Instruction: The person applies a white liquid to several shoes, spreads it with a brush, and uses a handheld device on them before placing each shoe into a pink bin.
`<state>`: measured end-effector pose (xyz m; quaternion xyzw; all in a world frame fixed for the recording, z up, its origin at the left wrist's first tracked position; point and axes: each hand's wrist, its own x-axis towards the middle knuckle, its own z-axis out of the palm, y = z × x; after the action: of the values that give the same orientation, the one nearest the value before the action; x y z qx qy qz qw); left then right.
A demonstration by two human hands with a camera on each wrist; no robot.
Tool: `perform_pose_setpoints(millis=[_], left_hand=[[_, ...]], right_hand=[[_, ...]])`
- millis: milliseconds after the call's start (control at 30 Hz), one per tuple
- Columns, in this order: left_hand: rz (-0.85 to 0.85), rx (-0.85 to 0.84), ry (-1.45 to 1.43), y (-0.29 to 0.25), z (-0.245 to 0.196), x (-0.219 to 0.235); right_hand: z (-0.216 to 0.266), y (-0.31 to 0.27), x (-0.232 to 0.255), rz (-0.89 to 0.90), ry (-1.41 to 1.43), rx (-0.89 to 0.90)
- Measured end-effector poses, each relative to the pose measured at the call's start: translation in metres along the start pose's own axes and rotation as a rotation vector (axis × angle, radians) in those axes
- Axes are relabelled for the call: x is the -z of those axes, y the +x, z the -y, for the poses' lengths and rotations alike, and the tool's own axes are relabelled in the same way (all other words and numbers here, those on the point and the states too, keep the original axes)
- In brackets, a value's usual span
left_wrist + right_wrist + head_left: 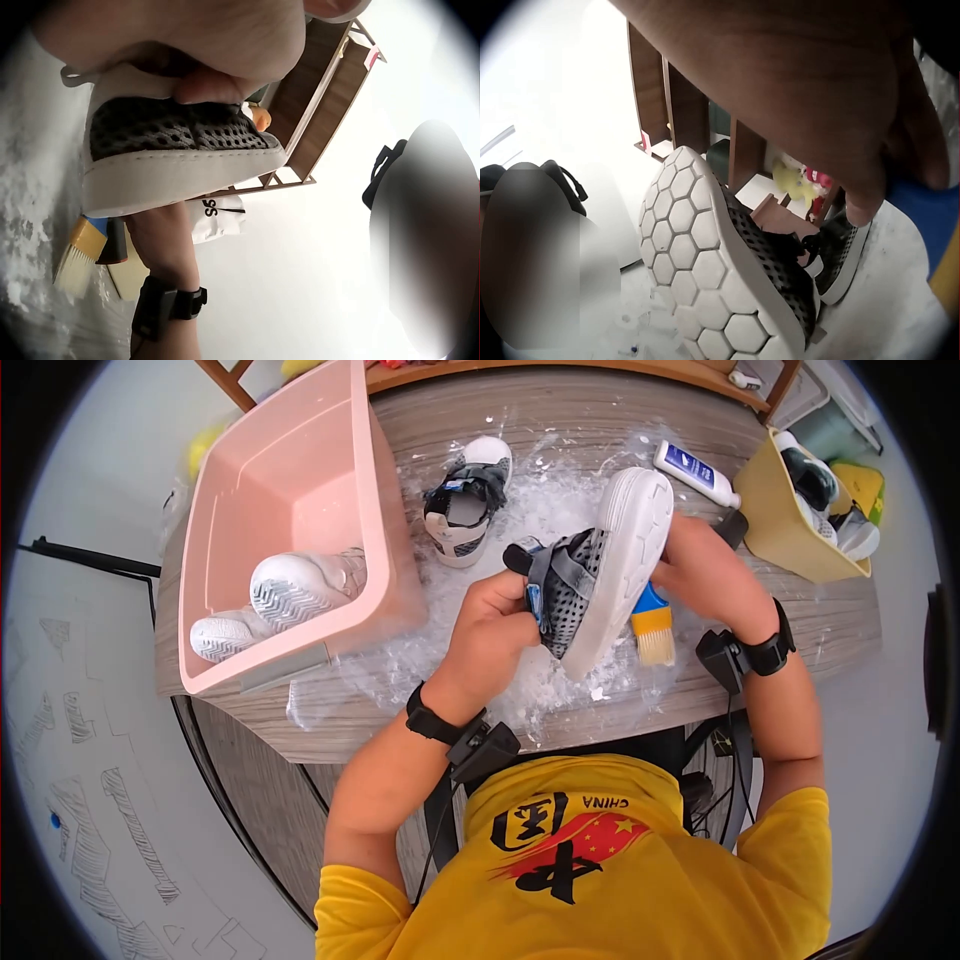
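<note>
My left hand (490, 635) grips a grey and black mesh sneaker (575, 595) by its opening and strap side. The sneaker is tipped up on its side above the table. Its white sole (697, 247), patterned with hexagons, faces my right hand (705, 575). That hand holds a brush (654, 628) with a blue handle, a yellow band and pale bristles that point down toward me. In the head view the sole hides part of the right fingers. A matching sneaker (468, 500) lies on the table beyond my left hand, toe pointing away.
Left stands a pink tub (375, 530) with a pair of white shoes (300, 588) inside. A white bottle (697, 473) lies at the back right, beside a yellow bin (775, 520) of shoes. Plastic film (380, 685) with white smears covers the table's middle. A wooden shelf (560, 375) runs behind.
</note>
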<state>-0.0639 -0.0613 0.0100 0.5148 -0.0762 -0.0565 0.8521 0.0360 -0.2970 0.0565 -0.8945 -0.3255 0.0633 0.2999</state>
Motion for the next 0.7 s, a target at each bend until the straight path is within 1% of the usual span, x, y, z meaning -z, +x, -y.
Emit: perform_pose_setpoints(millis=[100,200,300,367,467,533,567,633,667,700], left_hand=[[0.021,0.037,-0.033,0.000,0.004,0.008],[-0.017,0.100,-0.245,0.000,0.003,0.003],[0.057,0.163,-0.255,-0.001,0.008,0.011],[0.159,0.188,-0.357,-0.001,0.018,0.023],[0.260,0.225,-0.421,-0.001,0.025,0.031],[0.301,0.175,-0.426,0.001,0.022,0.027],[0.290,0.193,-0.382,0.001,0.019,0.027],[0.267,0.234,-0.296,0.001,0.015,0.026],[0.250,0.252,-0.312,0.001,0.014,0.026],[0.234,0.270,-0.327,0.002,0.015,0.024]], right_hand=[[-0.009,0.010,-0.005,0.027,-0.039,0.088],[-0.009,0.016,-0.005,0.058,-0.069,0.115],[0.011,0.021,0.003,0.055,0.056,0.204],[0.007,0.029,0.003,0.138,0.044,0.152],[0.004,0.037,0.010,0.225,0.002,0.100],[0.012,0.042,0.025,0.254,-0.007,0.059],[0.022,0.046,0.032,0.246,0.028,-0.017],[0.035,0.049,0.050,0.190,0.220,-0.034],[0.039,0.050,0.055,0.163,0.317,-0.043],[0.038,0.048,0.060,0.133,0.456,0.064]])
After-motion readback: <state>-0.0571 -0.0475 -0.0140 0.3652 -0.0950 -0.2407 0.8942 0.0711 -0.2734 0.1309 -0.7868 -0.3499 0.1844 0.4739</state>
